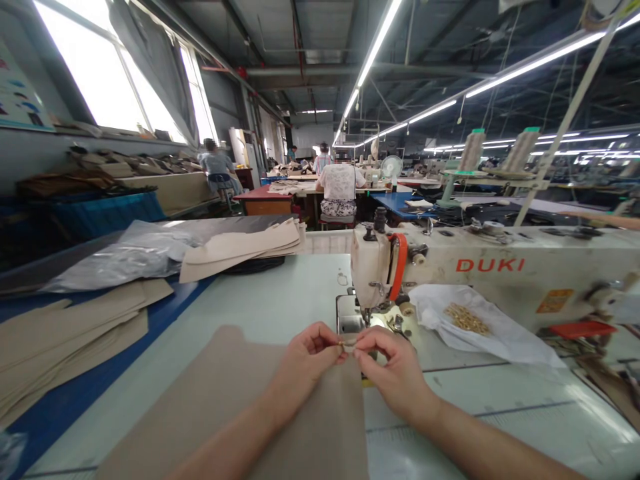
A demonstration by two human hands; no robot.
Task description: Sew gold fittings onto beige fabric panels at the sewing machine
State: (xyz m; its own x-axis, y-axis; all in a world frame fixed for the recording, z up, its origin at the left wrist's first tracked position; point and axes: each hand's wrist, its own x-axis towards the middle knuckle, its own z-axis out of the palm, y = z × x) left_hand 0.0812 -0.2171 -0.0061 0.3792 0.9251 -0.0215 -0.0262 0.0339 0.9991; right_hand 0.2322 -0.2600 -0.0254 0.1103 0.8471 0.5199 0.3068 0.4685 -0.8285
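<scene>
Pinching a small gold-coloured metal fitting (344, 344) between thumb and forefinger, the left hand (306, 353) meets the right hand (390, 367) just below the centre of the frame. The right fingertips close on the same fitting from the other side, so both hands are clenched around it. The piece is too small to tell its exact shape.

It sits at the upper right corner of a flat tan fabric panel (240, 413) that spreads down into the lower middle of the frame, under both forearms. The panel lies on a pale green work table (280, 293).

Just above the hands is the steel needle plate (349, 321) of a cream-coloured sewing machine marked DUKI (500, 267). Its body runs off toward the right edge, and a curved orange guard (400, 263) sits on its head. Right of the hands, in front of the machine, a crumpled white plastic bag (500, 333) lies open with a heap of small brass-coloured pieces (467, 319) on it. A flat red tray (583, 329) lies further right.

At the left edge — on a blue surface (100, 373) beside the table — rests a stack of cut tan fabric pieces (65, 333). A second stack of beige cut pieces (245, 248) lies at centre left, beside a crinkled silver-grey plastic sheet (125, 257).

In the upper right, pale thread cones (473, 150) stand on a rack. At upper centre, well apart, a seated person in a white top (340, 190) faces away, and another person in a grey-blue top (217, 167) stands by the windows.
</scene>
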